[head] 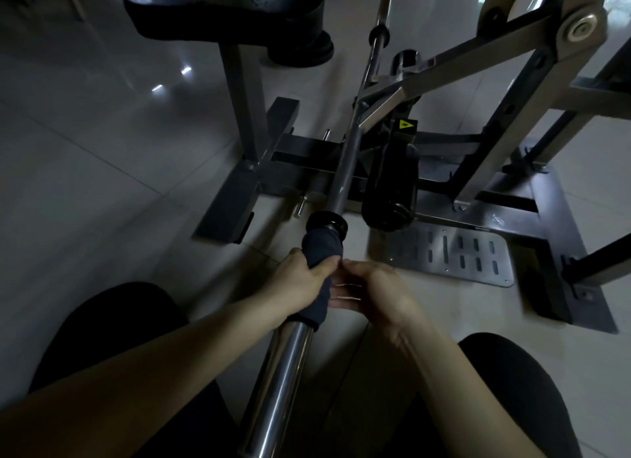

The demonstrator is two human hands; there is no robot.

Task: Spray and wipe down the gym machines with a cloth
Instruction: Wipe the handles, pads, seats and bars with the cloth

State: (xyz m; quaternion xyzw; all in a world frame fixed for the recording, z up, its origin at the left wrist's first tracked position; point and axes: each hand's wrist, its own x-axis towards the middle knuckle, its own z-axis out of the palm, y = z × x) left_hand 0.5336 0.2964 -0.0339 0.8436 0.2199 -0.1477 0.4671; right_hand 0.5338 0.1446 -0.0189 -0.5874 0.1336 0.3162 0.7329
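Wiping is the step we judge to be in hand. In the head view, the left hand [300, 281] has its grip clamped round the dark cloth [322, 249]. The cloth is wrapped about the chrome bar [283, 372] at the inner end of its thick sleeve, touching the black collar [326, 223]. The right hand [374, 292] sits just beside it on the bar's other side, fingers curled in toward the cloth. We cannot tell whether its grip is closed on the cloth, on the bar, or on nothing.

The bar rises from between our knees toward the machine frame [505, 92] and passes over its base on the floor [85, 143]. A perforated footplate [454, 252] lies near the right hand, and a padded seat [222, 10] stands at the far end of the floor. We see no spray bottle.

The bare sleeve below the cloth looks shiny and unwiped. To our mind the next move calls for a firm wrap held closed while the cloth slides or twists along the sleeve toward us. The right hand would need to steady the bar so it does not roll.
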